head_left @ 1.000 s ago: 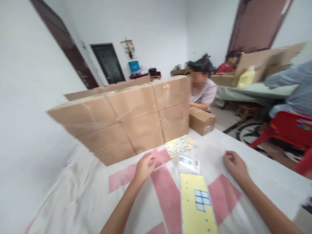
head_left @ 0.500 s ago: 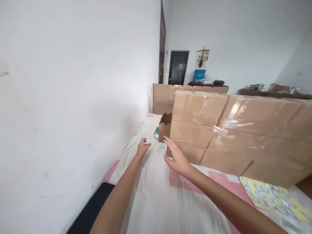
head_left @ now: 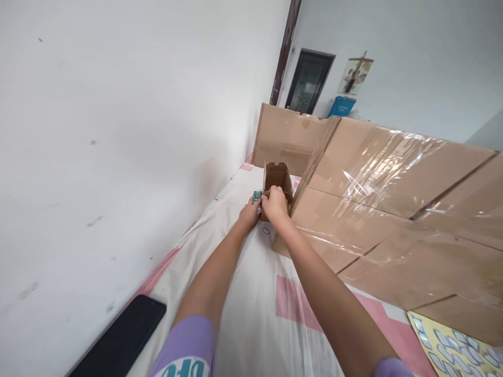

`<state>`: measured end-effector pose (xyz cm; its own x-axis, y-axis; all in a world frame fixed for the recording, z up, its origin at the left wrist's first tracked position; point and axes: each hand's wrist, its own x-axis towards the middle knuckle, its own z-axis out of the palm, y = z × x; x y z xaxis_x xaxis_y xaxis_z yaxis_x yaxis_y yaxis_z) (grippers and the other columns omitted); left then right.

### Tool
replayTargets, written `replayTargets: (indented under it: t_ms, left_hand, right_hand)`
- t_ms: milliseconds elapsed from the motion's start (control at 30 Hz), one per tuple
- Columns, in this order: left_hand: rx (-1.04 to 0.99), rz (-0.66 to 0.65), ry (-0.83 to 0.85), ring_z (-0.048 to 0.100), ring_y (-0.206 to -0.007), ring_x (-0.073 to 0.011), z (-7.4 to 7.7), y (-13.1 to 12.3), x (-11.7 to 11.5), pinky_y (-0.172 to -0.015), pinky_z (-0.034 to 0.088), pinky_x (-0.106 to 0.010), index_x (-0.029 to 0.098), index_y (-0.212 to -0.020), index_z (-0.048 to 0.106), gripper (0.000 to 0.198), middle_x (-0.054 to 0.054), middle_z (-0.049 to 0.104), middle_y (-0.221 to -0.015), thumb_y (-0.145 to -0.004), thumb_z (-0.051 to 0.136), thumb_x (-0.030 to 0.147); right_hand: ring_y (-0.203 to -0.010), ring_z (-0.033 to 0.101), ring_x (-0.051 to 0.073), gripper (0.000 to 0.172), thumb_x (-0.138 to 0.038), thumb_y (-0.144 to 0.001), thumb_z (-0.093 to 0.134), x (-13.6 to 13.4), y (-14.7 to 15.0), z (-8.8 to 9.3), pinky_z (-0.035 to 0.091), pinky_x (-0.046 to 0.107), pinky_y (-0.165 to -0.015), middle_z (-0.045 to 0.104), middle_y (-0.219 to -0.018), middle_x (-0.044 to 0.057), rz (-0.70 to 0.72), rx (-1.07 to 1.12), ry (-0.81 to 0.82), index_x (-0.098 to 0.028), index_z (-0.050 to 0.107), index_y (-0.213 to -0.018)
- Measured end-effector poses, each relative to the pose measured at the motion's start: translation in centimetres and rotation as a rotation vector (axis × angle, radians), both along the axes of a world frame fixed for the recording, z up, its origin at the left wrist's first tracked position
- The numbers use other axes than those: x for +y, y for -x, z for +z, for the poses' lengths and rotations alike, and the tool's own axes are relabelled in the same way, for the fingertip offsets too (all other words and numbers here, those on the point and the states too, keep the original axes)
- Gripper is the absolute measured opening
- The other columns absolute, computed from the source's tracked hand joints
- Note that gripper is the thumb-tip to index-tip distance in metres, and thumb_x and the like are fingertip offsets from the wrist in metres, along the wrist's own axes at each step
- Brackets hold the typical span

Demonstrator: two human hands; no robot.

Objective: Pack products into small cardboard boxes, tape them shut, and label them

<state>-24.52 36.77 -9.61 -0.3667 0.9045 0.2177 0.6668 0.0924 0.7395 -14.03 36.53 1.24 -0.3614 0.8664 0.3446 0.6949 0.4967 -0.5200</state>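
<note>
A small open cardboard box (head_left: 281, 174) stands at the far middle of the cloth, its mouth turned up. Just beside its left wall is a small green-and-white item (head_left: 257, 196), and the left hand (head_left: 249, 213) curls against it; whether the fingers close on it I cannot tell. The right hand (head_left: 276, 203) bends over the box's near rim, fingers bunched – whether they pinch the cardboard I cannot tell. One dark-outlined white slip (head_left: 266, 231) lies just nearer than the box.

The surface is a creased white cloth (head_left: 251, 319) with pink patches, running along a marked white wall (head_left: 118, 131) on the left. On the right stands one large taped cardboard wall (head_left: 393, 173), and one lower cardboard panel (head_left: 291, 136) stands beyond the box. Across the room are one dark door (head_left: 309, 81), one wall hanging (head_left: 356, 76) and one blue container (head_left: 341, 106), its lower part hidden.

Nearer, two purple sleeves (head_left: 186, 340) show, both cut off by the lower edge, as is one flat black object (head_left: 123, 335) at near left. One yellow sheet (head_left: 436, 343) at near right is also cut off – its outlined white pieces too blurred to count.
</note>
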Motion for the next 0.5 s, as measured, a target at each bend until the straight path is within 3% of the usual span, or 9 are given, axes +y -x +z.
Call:
replayTargets:
  t_ms: [100, 233, 367, 500]
  left_hand:
    - [0.144, 0.010, -0.019, 0.060, -0.118, -0.0252, 0.6, 0.6, -2.3, -0.099, 0.053, -0.049, 0.020, -0.132, 0.056, 0.043, -0.011, 0.056, -0.138, -0.095, 0.061, 0.039]
    - [0.309, 0.036, -0.020, 0.060, -0.119, -0.0259, 2.9, 1.4, -7.6, -0.099, 0.053, -0.050, 0.020, -0.134, 0.055, 0.044, -0.011, 0.056, -0.139, -0.094, 0.062, 0.039]
    - [0.435, 0.051, 0.023, 0.060, -0.118, -0.0253, 6.2, 0.7, -15.0, -0.099, 0.053, -0.049, 0.020, -0.137, 0.053, 0.046, -0.012, 0.055, -0.141, -0.095, 0.061, 0.037]
    - [0.529, 0.093, 0.088, 0.065, -0.110, -0.0252, 10.1, -2.6, -23.6, -0.089, 0.053, -0.039, 0.020, -0.144, 0.047, 0.048, -0.014, 0.055, -0.144, -0.097, 0.051, 0.028]
  right_hand:
    - [-0.089, 0.056, 0.022, 0.016, -0.018, -0.085, 0.057, -0.5, -0.5, 0.2, 0.045, 0.036, -0.083, 0.055, -0.095, 0.006, 0.110, 0.038, -0.049, -0.023, 0.045, -0.077]
    - [-0.079, 0.052, 0.018, 0.024, -0.018, -0.083, 0.059, -2.9, -1.1, 1.7, 0.041, 0.031, -0.077, 0.052, -0.083, 0.001, 0.238, 0.122, -0.085, -0.023, 0.039, -0.071]
    - [-0.076, 0.051, 0.016, 0.022, -0.018, -0.083, 0.060, -8.1, -2.1, 4.2, 0.038, 0.029, -0.073, 0.051, -0.080, -0.002, 0.379, 0.180, -0.102, -0.022, 0.042, -0.072]
    - [-0.074, 0.051, 0.015, 0.022, -0.017, -0.084, 0.060, -14.7, -5.8, 7.2, 0.037, 0.028, -0.068, 0.052, -0.081, -0.002, 0.547, 0.214, -0.093, -0.021, 0.043, -0.072]
